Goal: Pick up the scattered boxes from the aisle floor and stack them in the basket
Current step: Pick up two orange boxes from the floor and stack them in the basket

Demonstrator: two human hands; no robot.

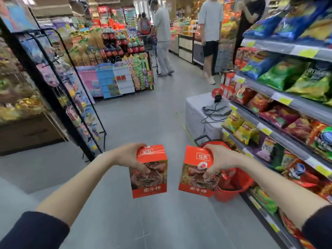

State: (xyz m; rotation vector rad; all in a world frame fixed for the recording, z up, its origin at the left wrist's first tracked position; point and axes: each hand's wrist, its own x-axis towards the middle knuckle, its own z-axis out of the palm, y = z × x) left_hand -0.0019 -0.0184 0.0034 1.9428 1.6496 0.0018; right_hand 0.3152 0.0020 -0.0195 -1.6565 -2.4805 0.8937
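My left hand [128, 156] grips an orange-red snack box [150, 177] with a meat picture, held upright above the grey aisle floor. My right hand [218, 161] holds a second, matching box [195, 178] just to the right of the first, partly in front of the red basket [239, 184]. The basket stands on the floor against the right-hand shelf. Red packaging shows inside it, partly hidden by the box and my hand. The two boxes hang side by side with a small gap between them.
Snack shelves [287, 112] run along the right. A black wire display rack [71, 108] stands at the left. A grey-white block [201, 112] with a cable lies beyond the basket. Two people [162, 38] stand far down the aisle by product stacks.
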